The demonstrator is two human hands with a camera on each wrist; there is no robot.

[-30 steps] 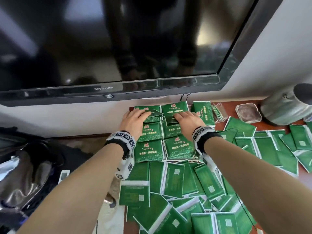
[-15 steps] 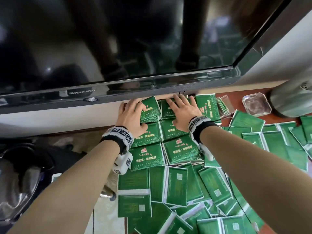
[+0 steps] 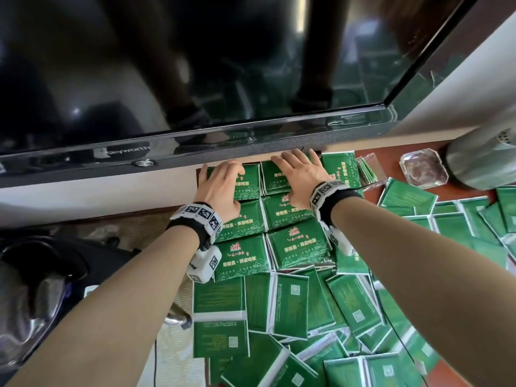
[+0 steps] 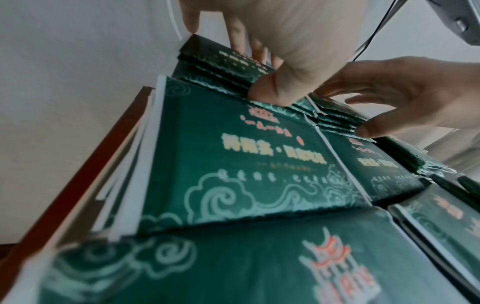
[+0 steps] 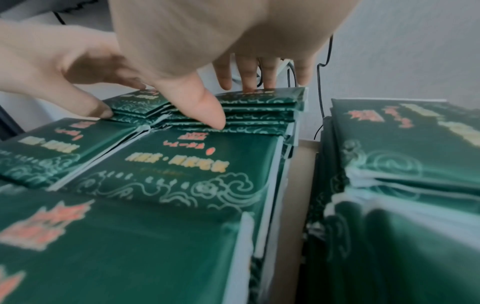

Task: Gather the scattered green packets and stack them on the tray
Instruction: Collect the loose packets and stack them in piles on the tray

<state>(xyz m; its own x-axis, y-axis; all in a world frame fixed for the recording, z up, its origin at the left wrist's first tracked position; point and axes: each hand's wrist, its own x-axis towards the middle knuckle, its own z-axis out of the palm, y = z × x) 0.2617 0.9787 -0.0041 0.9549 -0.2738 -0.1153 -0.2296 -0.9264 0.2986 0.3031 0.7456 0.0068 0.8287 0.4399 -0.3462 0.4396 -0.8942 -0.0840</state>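
a reddish-brown table (image 3: 391, 188) is seen set against a white wall (image 3: 83, 191), with the lower edge of a large black television (image 3: 195, 79) overhanging its far side. green packets are arranged in neat stacks (image 3: 293, 247) at the far left of the table, two columns wide, printed faces up. a tray cannot be made out beneath them.

the left hand (image 3: 220, 188) is laid on the far-left stack (image 3: 245, 182), fingers spread and nearly straight, thumb pressed against the near edge of that stack in the left wrist view. the grip is open; nothing is enclosed. the right hand (image 3: 301, 180) is laid likewise on the adjoining far stack (image 3: 275, 180), fingers extended toward the wall, thumb against the stack's near edge. its grip is also open.

a further stack (image 3: 342, 169) stands just right of the right hand, apart from the others by a narrow gap. loose packets (image 3: 293, 317), mostly reverse side up and overlapping, are scattered over the near and right portions of the table.

a glass ashtray (image 3: 423, 170) and a grey cylindrical appliance (image 3: 480, 163) are noted at the far right. thin black cables (image 5: 322, 82) are seen against the wall behind the stacks. to the left, below table level, a dark bag (image 3: 42, 275) lies on the floor.
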